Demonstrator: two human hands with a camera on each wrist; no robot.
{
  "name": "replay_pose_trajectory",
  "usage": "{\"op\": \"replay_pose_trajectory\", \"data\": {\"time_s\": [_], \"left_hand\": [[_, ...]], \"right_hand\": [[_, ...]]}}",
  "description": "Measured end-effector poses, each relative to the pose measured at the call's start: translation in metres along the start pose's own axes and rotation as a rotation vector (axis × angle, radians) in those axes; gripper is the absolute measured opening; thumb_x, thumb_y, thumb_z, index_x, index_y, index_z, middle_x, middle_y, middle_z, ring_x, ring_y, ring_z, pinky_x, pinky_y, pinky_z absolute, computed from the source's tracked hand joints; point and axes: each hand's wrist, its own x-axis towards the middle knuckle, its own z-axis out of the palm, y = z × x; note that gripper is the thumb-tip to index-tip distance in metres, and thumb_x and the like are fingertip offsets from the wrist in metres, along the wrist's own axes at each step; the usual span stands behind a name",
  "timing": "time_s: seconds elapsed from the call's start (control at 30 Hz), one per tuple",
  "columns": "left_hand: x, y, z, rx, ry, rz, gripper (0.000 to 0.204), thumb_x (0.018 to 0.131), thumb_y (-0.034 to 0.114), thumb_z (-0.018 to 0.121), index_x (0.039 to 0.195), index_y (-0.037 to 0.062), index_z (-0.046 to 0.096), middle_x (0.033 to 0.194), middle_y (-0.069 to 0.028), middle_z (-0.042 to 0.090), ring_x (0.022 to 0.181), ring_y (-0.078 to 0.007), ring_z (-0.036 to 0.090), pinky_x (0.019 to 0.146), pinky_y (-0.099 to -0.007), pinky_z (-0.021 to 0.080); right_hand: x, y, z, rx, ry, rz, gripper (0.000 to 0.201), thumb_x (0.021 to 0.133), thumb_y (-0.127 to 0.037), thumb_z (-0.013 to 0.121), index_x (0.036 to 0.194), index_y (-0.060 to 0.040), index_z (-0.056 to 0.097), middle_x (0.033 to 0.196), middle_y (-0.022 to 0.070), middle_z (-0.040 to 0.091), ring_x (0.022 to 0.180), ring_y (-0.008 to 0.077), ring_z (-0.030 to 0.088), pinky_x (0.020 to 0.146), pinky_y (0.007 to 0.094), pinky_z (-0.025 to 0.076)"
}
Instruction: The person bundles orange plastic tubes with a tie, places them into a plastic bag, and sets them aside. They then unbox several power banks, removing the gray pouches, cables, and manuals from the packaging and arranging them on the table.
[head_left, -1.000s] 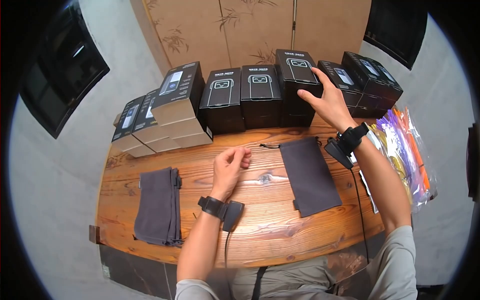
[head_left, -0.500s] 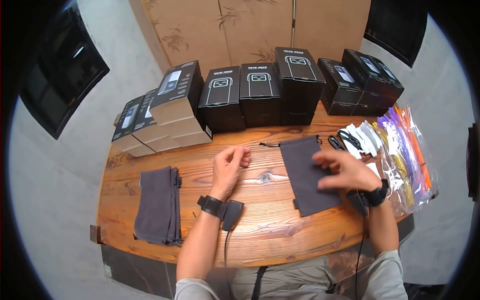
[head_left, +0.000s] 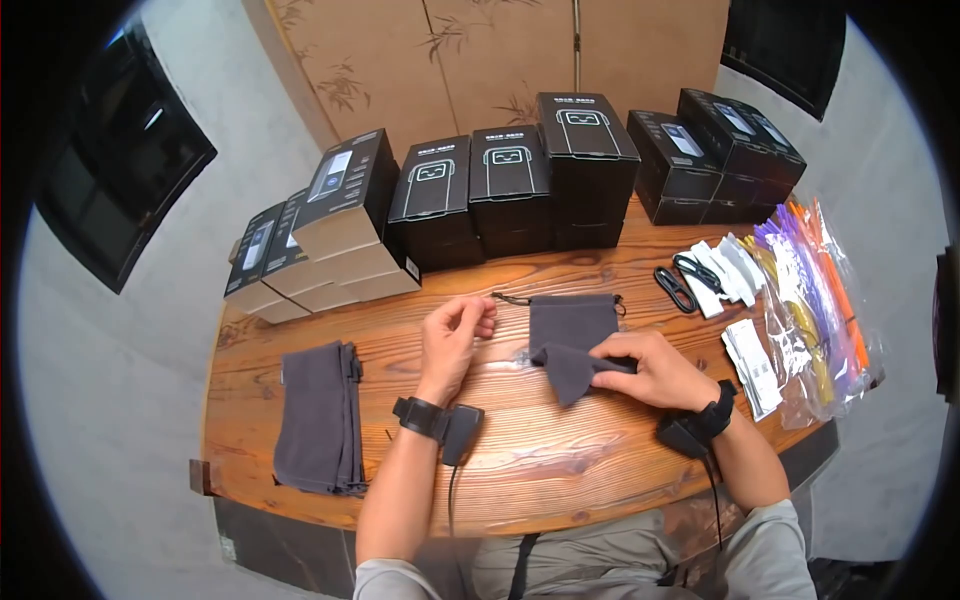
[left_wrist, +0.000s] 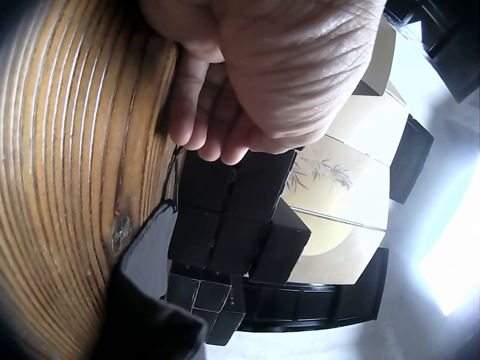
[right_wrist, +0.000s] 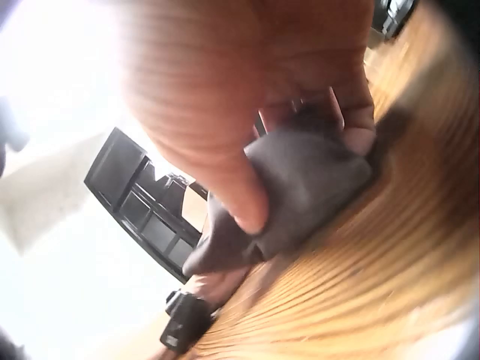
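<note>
A dark grey drawstring pouch (head_left: 573, 318) lies on the wooden table, its near end lifted and folded over. My right hand (head_left: 655, 370) pinches that end between thumb and fingers. Bunched cloth (right_wrist: 300, 187) shows between them in the right wrist view. My left hand (head_left: 455, 345) rests on the table left of the pouch, fingers loosely curled. The pouch's cord (head_left: 512, 299) reaches right up to its fingertips, and the left wrist view shows the cord (left_wrist: 174, 169) just below the fingers (left_wrist: 196, 127).
A stack of grey pouches (head_left: 318, 415) lies at the left. Black boxes (head_left: 590, 190) line the back, with more boxes (head_left: 345, 185) at back left. To the right are coiled black cables (head_left: 675, 290), white packets (head_left: 752, 368) and bagged colourful strips (head_left: 815, 310).
My right hand left the tall black box, came down to the pouch and took hold of its near end, folding it up and shifting the pouch left. The left hand stayed put.
</note>
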Motion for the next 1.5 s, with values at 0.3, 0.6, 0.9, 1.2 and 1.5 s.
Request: {"op": "replay_pose_trajectory", "data": {"time_s": [0.3, 0.6, 0.9, 1.2, 1.5], "left_hand": [[-0.004, 0.010, 0.002, 0.068, -0.129, 0.024, 0.022, 0.096, 0.017, 0.060, 0.108, 0.0001, 0.068, 0.102, -0.0078, 0.069, 0.091, -0.0126, 0.062, 0.082, -0.0262, 0.051], [-0.015, 0.021, 0.016, 0.011, -0.419, 0.031, 0.045, 0.085, 0.011, 0.072, 0.128, 0.0005, 0.059, 0.119, -0.0091, 0.064, 0.109, -0.0158, 0.059, 0.099, -0.0325, 0.045], [-0.017, 0.016, 0.017, 0.065, -0.269, -0.018, 0.048, 0.084, 0.002, 0.074, 0.129, 0.0002, 0.057, 0.089, -0.0031, 0.072, 0.084, -0.0080, 0.065, 0.079, -0.0218, 0.051], [-0.018, 0.023, 0.019, 0.050, -0.343, -0.026, 0.056, 0.081, 0.004, 0.076, 0.132, -0.0002, 0.054, 0.103, -0.0058, 0.069, 0.097, -0.0115, 0.063, 0.090, -0.0262, 0.048], [-0.023, 0.019, 0.021, 0.090, -0.394, 0.052, 0.055, 0.082, 0.016, 0.078, 0.130, 0.0020, 0.057, 0.118, -0.0076, 0.065, 0.109, -0.0151, 0.060, 0.096, -0.0297, 0.046]], "right_hand": [[0.006, 0.008, 0.018, 0.914, 0.028, 0.227, 0.032, 0.096, -0.019, 0.063, 0.121, 0.0018, 0.061, 0.096, 0.0046, 0.065, 0.082, 0.0081, 0.058, 0.073, 0.0233, 0.049], [0.006, 0.013, 0.016, 1.229, -0.009, 0.088, 0.066, 0.089, -0.015, 0.070, 0.145, -0.0027, 0.037, 0.128, 0.0116, 0.051, 0.107, 0.0156, 0.057, 0.081, 0.0274, 0.053], [-0.001, -0.005, 0.019, 0.129, 0.405, -0.095, 0.035, 0.083, -0.001, 0.071, 0.118, -0.0024, 0.067, 0.124, 0.0085, 0.060, 0.109, 0.0167, 0.060, 0.084, 0.0257, 0.051], [0.002, 0.018, 0.013, 0.415, 0.568, -0.057, 0.017, 0.091, -0.007, 0.067, 0.105, 0.0013, 0.072, 0.107, 0.0091, 0.069, 0.084, 0.0100, 0.063, 0.072, 0.0220, 0.050], [0.001, 0.015, 0.016, 0.897, 0.382, 0.081, 0.022, 0.094, -0.008, 0.064, 0.113, 0.0028, 0.066, 0.103, 0.0082, 0.070, 0.092, 0.0106, 0.064, 0.082, 0.0231, 0.052]]}}
